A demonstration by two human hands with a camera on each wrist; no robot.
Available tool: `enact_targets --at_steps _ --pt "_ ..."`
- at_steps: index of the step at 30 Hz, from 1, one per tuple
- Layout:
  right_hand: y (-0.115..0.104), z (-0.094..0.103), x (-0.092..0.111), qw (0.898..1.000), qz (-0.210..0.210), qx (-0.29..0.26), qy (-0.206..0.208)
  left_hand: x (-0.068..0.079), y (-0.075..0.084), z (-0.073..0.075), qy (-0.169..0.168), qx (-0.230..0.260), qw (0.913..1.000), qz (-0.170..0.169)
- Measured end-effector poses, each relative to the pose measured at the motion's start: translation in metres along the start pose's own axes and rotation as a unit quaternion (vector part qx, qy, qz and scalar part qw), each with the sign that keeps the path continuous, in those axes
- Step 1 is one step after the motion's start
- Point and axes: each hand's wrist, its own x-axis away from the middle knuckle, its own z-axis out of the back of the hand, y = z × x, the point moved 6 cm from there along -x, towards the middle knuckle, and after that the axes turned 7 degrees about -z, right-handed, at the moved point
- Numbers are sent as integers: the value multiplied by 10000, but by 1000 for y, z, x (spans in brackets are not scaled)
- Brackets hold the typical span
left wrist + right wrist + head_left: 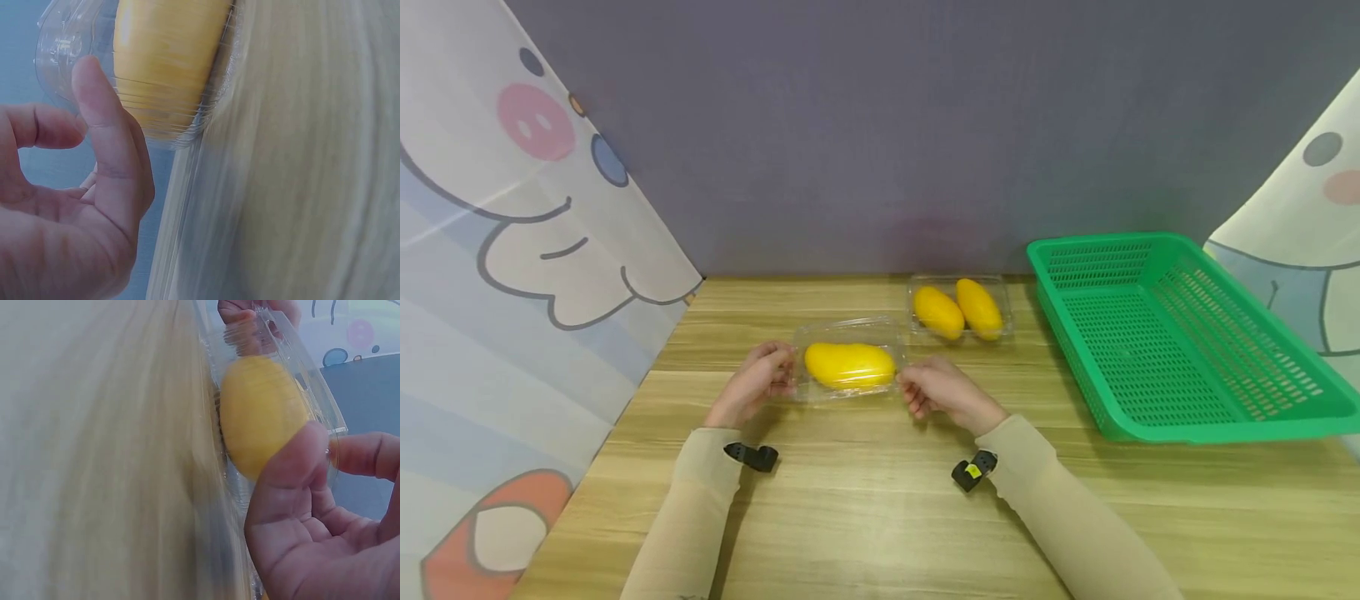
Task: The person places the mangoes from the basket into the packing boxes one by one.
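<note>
A clear plastic box (850, 328) with yellow mango (850, 367) inside is between my two hands, low over the wooden table. My left hand (752, 385) pinches its left edge; in the left wrist view, thumb and finger meet at the rim of the plastic. At the opposite end my right hand (947, 392) pinches the right edge. The right wrist view has that hand's thumb (294, 456) in front of the mango, with the forefinger at the rim. The fingers of the left hand show at the far end there.
Behind, to the right, a second clear box (917, 283) holds two mangoes (979, 308). A large green basket (1120, 429) with slotted sides stands at the right. The table (850, 517) ends at a grey back wall (850, 150), and cartoon-print curtains hang at both sides.
</note>
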Motion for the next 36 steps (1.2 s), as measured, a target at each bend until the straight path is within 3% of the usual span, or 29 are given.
enact_targets --at_steps 19,36 --pt "-1 -6 -3 9959 -19 -483 762 0 1 2 141 56 9999 -51" --pt "-4 -9 -9 9912 -68 -665 1146 2 4 -2 -237 97 9997 11"
